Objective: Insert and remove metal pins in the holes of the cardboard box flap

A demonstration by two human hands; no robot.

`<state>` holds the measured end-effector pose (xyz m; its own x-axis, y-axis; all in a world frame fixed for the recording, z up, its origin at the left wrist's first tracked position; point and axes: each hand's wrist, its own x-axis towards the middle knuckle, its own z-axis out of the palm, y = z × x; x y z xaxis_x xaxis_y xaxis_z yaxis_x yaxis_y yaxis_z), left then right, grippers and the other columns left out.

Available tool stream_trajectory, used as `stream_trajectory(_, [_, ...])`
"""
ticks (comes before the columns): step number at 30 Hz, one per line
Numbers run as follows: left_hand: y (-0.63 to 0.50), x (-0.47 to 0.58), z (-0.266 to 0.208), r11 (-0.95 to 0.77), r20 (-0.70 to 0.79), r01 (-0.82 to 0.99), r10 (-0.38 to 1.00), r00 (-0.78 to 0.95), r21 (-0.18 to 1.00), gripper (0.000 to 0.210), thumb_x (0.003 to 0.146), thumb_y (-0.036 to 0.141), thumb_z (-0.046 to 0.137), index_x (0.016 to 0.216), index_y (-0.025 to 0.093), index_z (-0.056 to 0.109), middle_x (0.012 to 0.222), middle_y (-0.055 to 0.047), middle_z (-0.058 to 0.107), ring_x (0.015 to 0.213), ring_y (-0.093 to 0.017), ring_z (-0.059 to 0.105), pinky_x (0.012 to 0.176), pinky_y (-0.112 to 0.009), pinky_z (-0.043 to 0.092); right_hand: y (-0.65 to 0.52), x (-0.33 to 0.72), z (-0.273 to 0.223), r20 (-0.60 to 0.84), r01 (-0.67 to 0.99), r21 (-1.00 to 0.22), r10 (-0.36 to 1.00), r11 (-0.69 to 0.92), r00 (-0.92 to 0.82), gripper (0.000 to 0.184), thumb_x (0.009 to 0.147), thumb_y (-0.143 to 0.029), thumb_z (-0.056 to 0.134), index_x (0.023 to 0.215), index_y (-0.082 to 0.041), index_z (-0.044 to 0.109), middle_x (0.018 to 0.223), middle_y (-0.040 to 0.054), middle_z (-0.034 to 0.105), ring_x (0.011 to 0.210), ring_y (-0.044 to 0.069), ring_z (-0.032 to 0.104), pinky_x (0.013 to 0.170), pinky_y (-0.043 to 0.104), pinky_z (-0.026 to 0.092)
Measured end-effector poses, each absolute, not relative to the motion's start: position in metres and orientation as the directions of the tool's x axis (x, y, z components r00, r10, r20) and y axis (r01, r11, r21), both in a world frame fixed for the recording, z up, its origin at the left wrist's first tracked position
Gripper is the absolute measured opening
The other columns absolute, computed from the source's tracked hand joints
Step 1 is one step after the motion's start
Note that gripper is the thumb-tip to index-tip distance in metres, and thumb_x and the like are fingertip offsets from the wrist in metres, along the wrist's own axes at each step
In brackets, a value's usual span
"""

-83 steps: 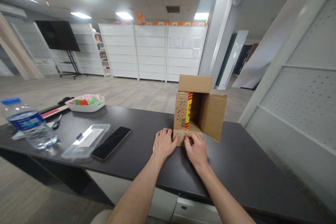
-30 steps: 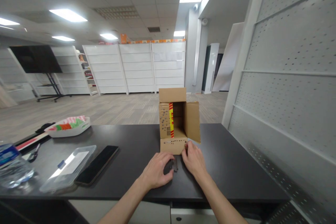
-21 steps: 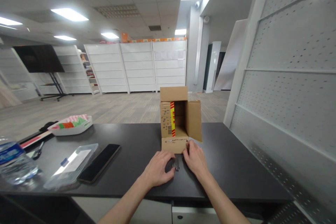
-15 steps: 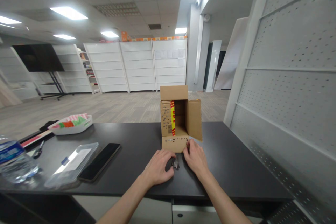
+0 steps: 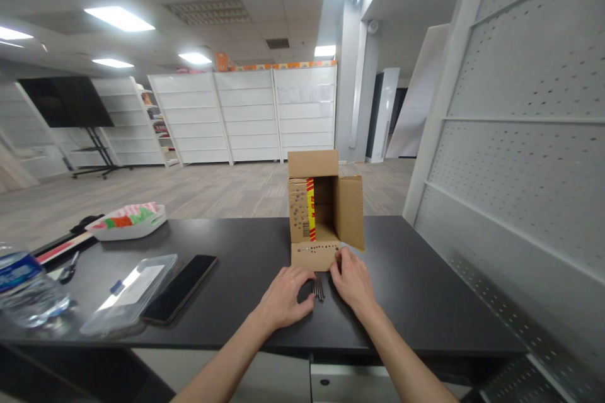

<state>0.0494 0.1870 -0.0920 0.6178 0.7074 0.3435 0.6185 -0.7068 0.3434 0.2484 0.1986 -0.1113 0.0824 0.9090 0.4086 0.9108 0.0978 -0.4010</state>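
Note:
A cardboard box (image 5: 350, 211) stands on the table, its opening toward me, with a row of small holes in its lowered front flap (image 5: 312, 259). Several thin metal pins (image 5: 317, 289), like nails or screws, lie in front of that flap. Around their left side curves my left hand (image 5: 287, 296), open, thumb and forefinger apart; the fingertips are close to the pins, and contact is unclear. My right hand (image 5: 350, 277) is closed at the flap's right edge, fingertips by the last hole. Whatever sits in those fingers is too small to make out.
On the left of the black table (image 5: 411, 289) lie a phone (image 5: 182, 289), a clear plastic case (image 5: 135, 296), a water bottle (image 5: 28, 289) and a white basket (image 5: 130, 233) of colourful items. A perforated white panel (image 5: 520, 157) rises along the right side.
The whole view has shifted slightly upward. The pins by my left hand lie a little differently; both hands stay in nearly the same place.

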Motion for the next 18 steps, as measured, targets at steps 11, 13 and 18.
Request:
stream_trajectory(11, [0.193,0.048,-0.102,-0.681,0.415,0.667,0.724,0.551,0.302,0.029,0.098,0.025,0.034,0.107,0.020,0.061,0.101,-0.006,0.070,0.095,-0.019,0.063,0.083,-0.034,0.048,0.199,0.249,-0.112,0.414,0.906,-0.410,0.906,0.104,0.084,0.003,0.089,-0.020,0.043,0.090,-0.020,0.046,0.089,0.0049,0.064,0.084,0.020,0.059,0.072,0.030,0.036])
stream_trajectory(13, [0.194,0.047,-0.104,-0.683,0.452,0.669,0.715,0.532,0.293,0.031,0.099,0.026,0.033,0.106,0.020,0.063,0.100,-0.007,0.070,0.092,-0.019,0.064,0.081,-0.034,0.049,0.199,0.249,-0.112,0.411,0.905,-0.413,0.907,0.099,0.088,0.003,0.088,-0.020,0.043,0.089,-0.020,0.046,0.088,0.0050,0.064,0.083,0.020,0.060,0.072,0.030,0.036])
stream_trajectory(18, [0.196,0.043,-0.108,-0.689,0.572,0.651,0.687,0.448,0.317,0.031,0.099,0.030,0.037,0.102,0.020,0.066,0.097,-0.006,0.073,0.088,-0.018,0.066,0.081,-0.034,0.052,0.199,0.248,-0.111,0.409,0.907,-0.411,0.908,0.097,0.088,0.005,0.089,-0.020,0.043,0.091,-0.020,0.047,0.089,0.0054,0.064,0.083,0.019,0.060,0.071,0.029,0.035])
